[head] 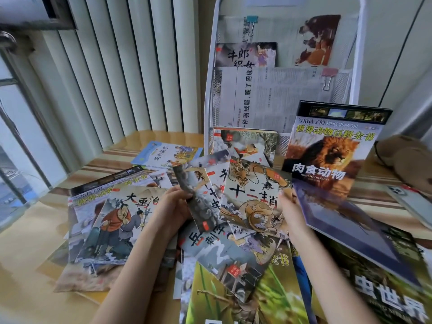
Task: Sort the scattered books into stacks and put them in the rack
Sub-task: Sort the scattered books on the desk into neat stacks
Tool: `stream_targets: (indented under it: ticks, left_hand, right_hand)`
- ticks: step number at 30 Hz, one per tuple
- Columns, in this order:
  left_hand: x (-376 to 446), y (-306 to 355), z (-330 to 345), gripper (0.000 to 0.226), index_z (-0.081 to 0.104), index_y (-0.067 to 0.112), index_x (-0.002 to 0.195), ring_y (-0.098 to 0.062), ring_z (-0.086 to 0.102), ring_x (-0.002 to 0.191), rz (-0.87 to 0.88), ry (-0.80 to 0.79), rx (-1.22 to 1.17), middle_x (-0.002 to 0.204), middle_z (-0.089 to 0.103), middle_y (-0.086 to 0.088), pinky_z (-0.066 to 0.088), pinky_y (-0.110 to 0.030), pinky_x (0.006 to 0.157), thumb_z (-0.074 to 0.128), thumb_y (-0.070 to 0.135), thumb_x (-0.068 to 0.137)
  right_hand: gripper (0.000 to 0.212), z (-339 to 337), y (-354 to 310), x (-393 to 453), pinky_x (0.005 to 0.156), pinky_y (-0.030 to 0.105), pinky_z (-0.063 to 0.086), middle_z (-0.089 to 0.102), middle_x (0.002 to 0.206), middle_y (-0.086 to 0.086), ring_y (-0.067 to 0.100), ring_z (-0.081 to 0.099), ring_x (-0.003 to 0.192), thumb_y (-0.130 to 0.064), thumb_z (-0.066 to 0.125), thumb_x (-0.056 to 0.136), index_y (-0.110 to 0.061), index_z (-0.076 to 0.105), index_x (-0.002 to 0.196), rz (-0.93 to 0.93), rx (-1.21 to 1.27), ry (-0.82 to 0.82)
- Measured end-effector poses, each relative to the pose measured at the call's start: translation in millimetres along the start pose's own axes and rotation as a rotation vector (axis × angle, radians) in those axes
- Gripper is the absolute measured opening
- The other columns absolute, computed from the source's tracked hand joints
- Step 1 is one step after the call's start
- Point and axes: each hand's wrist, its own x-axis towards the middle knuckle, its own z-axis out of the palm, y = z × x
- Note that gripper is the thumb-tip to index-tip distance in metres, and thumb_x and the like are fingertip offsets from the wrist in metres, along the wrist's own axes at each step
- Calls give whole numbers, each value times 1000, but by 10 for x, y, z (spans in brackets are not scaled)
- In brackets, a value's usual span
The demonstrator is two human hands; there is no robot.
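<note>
Gathering thin picture books is the step in hand, judging by the fan of them held up between both hands. Nearest the camera, large glossy nature books (245,298) lie overlapping on the wooden surface (28,242), their covers shiny and slick. Just beyond, the left hand (171,208) pinches the left edge of the fan, fingers curled round a grey-covered booklet (198,202). The right hand (288,208) holds the right edge of the dragon-cover book (252,197), though how far its fingers wrap behind is hidden. These booklets are thin, flat and flexible, and splayed rather than squared.

To the left lies a soft-cover story book with two painted figures (117,220), resting on other scattered books. Further back a lion book (327,148) stands tilted, leaning near the white wire rack (210,94), whose mesh pockets already carry papers and a couple of books.

The next move likely calls for tapping the fan's edges flush into one stack, keeping a firm pinch so the slippery covers do not slide apart.
</note>
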Motion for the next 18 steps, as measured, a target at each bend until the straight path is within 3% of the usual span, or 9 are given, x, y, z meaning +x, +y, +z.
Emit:
stream_targets:
  ticks: [2,3,5,6,10,15,16,18]
  left_hand:
    - [-7,20,-16,25,41,8,83,-22,51,63,27,5,10,72,50,-10,50,-33,62,48,-12,70]
    - [-14,26,-14,24,43,7,85,-23,54,63,31,12,18,72,53,-10,52,-33,61,50,-12,71]
    - [-25,21,8,12,50,3,91,-21,61,61,36,41,41,73,61,-9,55,-32,56,53,-5,83]
    - [-35,15,24,9,53,4,94,-20,62,60,39,51,66,73,62,-8,55,-31,54,54,0,86]
    - [-55,-9,59,22,56,7,103,-20,60,64,69,22,61,75,62,-7,56,-33,58,56,-3,83]
    - [-89,15,46,25,49,1,83,-20,65,55,26,2,-64,63,65,-10,58,-32,56,56,-10,61]
    - [-97,15,57,27,50,1,86,-20,65,54,26,-10,-102,62,65,-9,58,-33,56,53,-11,62]
    - [-84,18,50,53,52,5,113,-20,65,61,68,-60,-203,72,68,-11,60,-42,65,47,-15,65]
  right_hand:
    - [48,-3,46,0,53,19,35,54,112,17,18,53,75,-28,31,103,-4,29,144,7,69,-14]
    - [47,2,45,3,61,23,38,51,122,16,23,56,94,-27,32,103,-5,29,144,7,106,-12]
    - [49,18,42,-7,89,25,37,40,142,12,22,41,129,-25,37,101,-6,28,145,-26,135,-2]
    - [50,27,29,-22,98,29,32,33,149,11,20,34,134,-26,39,101,-6,28,145,-28,153,-1]
    - [50,43,40,38,104,35,29,30,151,10,21,32,135,-30,44,99,-7,34,143,-1,201,18]
    - [50,58,94,64,109,38,23,32,151,6,21,28,138,-33,47,97,-11,38,142,-36,228,21]
    - [52,55,104,54,110,40,22,30,152,6,22,27,139,-35,47,97,-12,37,142,-36,232,12]
    - [53,49,131,60,111,41,20,30,152,5,22,26,139,-37,48,96,-13,38,142,-43,243,12]
